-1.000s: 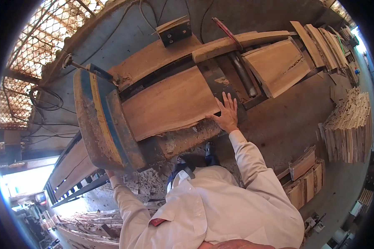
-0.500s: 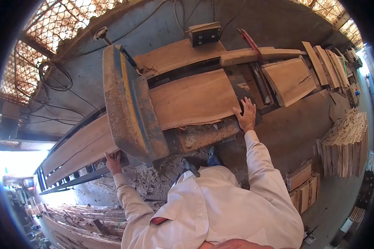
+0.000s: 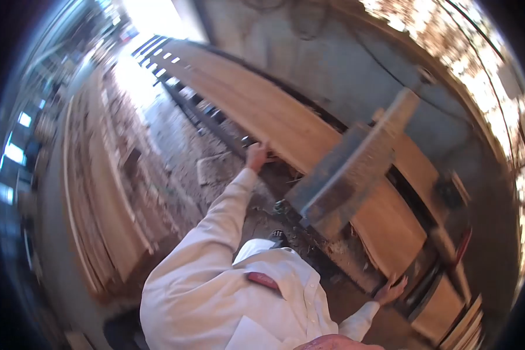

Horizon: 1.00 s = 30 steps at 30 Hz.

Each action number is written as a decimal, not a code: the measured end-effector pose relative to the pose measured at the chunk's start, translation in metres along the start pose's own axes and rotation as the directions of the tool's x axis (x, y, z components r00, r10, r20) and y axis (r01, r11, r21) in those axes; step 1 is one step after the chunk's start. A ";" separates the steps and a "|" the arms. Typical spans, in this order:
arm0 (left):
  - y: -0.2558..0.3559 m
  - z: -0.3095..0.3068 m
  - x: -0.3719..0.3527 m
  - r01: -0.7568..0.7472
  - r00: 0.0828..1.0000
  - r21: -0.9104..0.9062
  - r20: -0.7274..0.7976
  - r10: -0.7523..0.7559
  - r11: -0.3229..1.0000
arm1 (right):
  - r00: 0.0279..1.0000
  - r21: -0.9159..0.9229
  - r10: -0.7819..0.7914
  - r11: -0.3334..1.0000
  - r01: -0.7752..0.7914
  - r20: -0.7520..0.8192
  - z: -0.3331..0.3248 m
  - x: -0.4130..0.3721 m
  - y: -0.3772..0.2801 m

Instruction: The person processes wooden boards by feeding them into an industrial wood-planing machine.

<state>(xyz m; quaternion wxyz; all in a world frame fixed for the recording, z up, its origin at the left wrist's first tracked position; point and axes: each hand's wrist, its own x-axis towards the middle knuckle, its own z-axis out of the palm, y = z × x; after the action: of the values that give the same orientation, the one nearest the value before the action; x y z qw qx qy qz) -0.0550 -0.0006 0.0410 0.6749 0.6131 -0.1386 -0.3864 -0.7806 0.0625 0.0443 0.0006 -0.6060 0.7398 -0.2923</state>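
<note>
A long wooden board [image 3: 239, 93] lies lengthwise on a slatted metal bed and passes under a dusty metal machine housing [image 3: 361, 169]. My left hand [image 3: 256, 156] is at the board's near edge, on the far-left side of the housing, its fingers curled against the edge and slightly blurred. Past the housing, the board's other end [image 3: 391, 227] comes out over the machine table. By that end's near corner is my right hand [image 3: 391, 290], fingers spread and nothing held in them.
Long rough planks [image 3: 99, 192] lie stacked on the floor to the left. A red-handled bar [image 3: 464, 246] and a shorter wood piece [image 3: 438, 309] are at the lower right. A wall [image 3: 309, 52] runs behind the machine, with mesh [image 3: 449, 46] above it.
The view has swung left along the machine bed, bringing the far end of the bed and the stacked planks into view. Both hands stay near the board's edge.
</note>
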 end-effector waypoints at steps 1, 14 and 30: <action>-0.013 -0.008 0.009 -0.040 0.999 0.048 0.037 0.038 0.998 | 0.999 -0.024 0.047 0.999 -0.046 0.006 -0.005 -0.004 -0.003; -0.064 -0.024 0.055 -0.150 0.962 0.495 -0.125 0.241 0.856 | 0.990 -0.267 0.139 0.956 -0.124 0.038 0.000 -0.001 0.006; -0.048 -0.021 0.028 -0.446 0.756 0.895 0.389 0.527 -0.020 | 0.988 -0.154 0.150 0.976 -0.155 -0.045 -0.004 -0.011 -0.017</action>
<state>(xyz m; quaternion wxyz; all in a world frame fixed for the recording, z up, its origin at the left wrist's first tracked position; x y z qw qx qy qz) -0.0394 -0.0024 -0.0159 0.2285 0.8139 -0.5295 0.0709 -0.7642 0.0725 0.0511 -0.0370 -0.5407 0.8048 -0.2420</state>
